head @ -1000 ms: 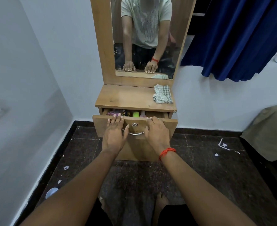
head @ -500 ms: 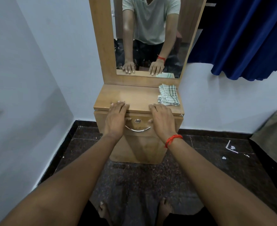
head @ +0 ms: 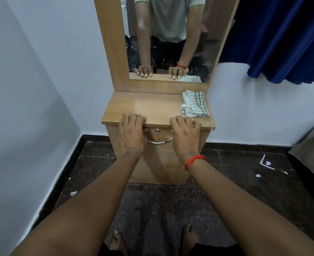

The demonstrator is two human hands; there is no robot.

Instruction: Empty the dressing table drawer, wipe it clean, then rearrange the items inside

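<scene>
Light brown wood makes up the dressing table (head: 160,167), which stands against the far wall between a pale wall on the left and a blue curtain (head: 281,43) on the far right. Its drawer (head: 159,135) sits fully pushed in under the top, so nothing inside it can be seen. Only the middle strip of the drawer front shows, with a round lock (head: 157,130) above a curved metal handle (head: 160,141).

The left hand (head: 132,133) lies over the left part of the drawer front. Its fingers are held close together and bent over the near edge of the surface (head: 152,106), with the tips resting on top. The right hand (head: 185,135) lies the same way over the right part of the drawer front and grips nothing. A red thread (head: 194,160) is tied round its wrist. Neither hand touches the handle, which shows between them.

A folded checked cloth (head: 195,106) lies at the far right of the surface, just beyond the right fingertips and apart from them. The mirror (head: 171,43) above reflects both arms and the cloth. White scraps (head: 267,163) are scattered on the dark tiled floor (head: 235,172), and two bare feet (head: 117,241) stand at the near edge.
</scene>
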